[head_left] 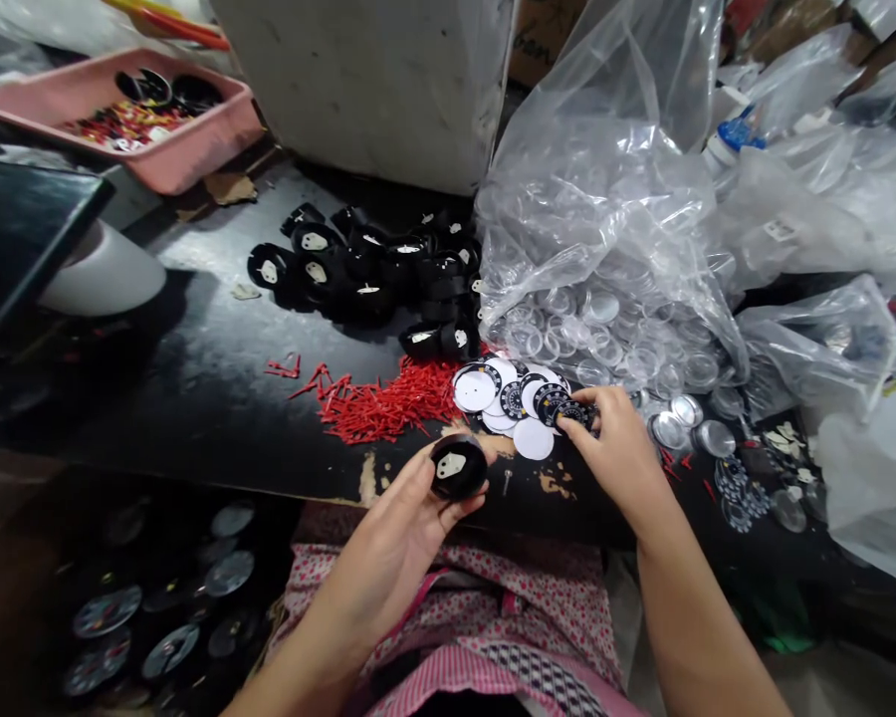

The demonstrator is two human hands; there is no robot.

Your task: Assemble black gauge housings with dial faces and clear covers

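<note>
My left hand [410,508] grips a round black gauge housing [459,468] with a pale piece inside, held in front of the table edge. My right hand [612,438] pinches a black printed dial disc [571,410] at the right side of a loose pile of dial discs [502,390], some white side up, some printed side up. Left of that pile lies a heap of red pointers [392,403]. Behind the pointers sits a cluster of more black housings [373,261], many showing pale pieces inside.
A clear plastic bag [604,199] spills clear round covers [627,339] at the right. Metal-looking round caps [672,428] and small printed rings [739,493] lie nearby. A pink tray [194,149] stands back left. Finished-looking round gauges [171,649] lie below the table at left.
</note>
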